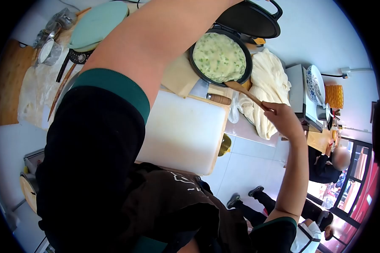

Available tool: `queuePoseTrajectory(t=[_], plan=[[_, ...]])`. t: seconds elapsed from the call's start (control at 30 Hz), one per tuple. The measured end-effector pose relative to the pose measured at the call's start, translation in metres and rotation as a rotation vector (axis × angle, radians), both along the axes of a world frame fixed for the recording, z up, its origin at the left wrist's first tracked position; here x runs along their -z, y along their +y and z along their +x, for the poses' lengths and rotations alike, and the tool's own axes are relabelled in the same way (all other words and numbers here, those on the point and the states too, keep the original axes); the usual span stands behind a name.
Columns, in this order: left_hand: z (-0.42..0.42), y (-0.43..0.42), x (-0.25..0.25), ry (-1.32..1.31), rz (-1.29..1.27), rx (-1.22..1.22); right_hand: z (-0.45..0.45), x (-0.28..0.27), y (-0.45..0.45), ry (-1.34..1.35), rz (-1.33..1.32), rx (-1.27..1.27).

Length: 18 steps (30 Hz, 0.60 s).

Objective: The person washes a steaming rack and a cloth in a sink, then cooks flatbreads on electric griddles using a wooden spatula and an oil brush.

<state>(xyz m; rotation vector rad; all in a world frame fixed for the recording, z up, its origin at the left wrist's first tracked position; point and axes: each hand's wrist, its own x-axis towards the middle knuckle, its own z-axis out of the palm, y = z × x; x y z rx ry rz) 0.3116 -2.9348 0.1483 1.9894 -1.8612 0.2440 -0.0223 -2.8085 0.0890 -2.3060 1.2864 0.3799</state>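
My right hand is closed around the handle of a wooden spatula. Its flat end touches the near rim of a round black electric griddle. A pale pancake dotted with green bits fills the griddle's plate. The griddle's black lid stands raised behind it. My left arm reaches across the upper part of the view toward the lid, and my left hand lies past the top edge, out of sight. A knife with a wooden handle rests between the griddle and a white cutting board.
Cream cloth lies bunched right of the griddle. A light green round lid and a thin wooden rolling pin are at left. Farther right are a patterned bowl, a woven basket and other people.
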Motion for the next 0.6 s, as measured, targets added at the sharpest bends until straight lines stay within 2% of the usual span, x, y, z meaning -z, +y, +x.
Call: queuePoseTrajectory(t=[0.07,0.17,0.23,0.27,0.37,0.47,0.6], plan=[[0.0,0.005,-0.004,0.014,0.0,0.014,-0.012,0.028,-0.004,-0.122,0.012,0.034],[-0.002,0.011,-0.006,0.002,-0.011,-0.001,-0.043,0.119,-0.018,-0.411,-0.143,0.011],[-0.001,0.007,-0.008,0.038,0.005,-0.014,-0.027,0.137,-0.007,-0.531,-0.127,0.146],[-0.001,0.006,-0.008,0.032,0.007,-0.015,-0.016,0.139,-0.007,-0.485,-0.138,0.177],[0.002,0.003,-0.008,-0.019,0.011,0.011,0.02,0.163,-0.04,-0.577,0.344,0.475],[0.003,-0.005,-0.004,-0.042,0.015,0.022,0.053,0.171,-0.047,-0.988,0.775,0.603],[0.002,-0.005,-0.005,0.027,0.036,-0.007,0.062,0.178,-0.025,-1.225,1.052,0.726]])
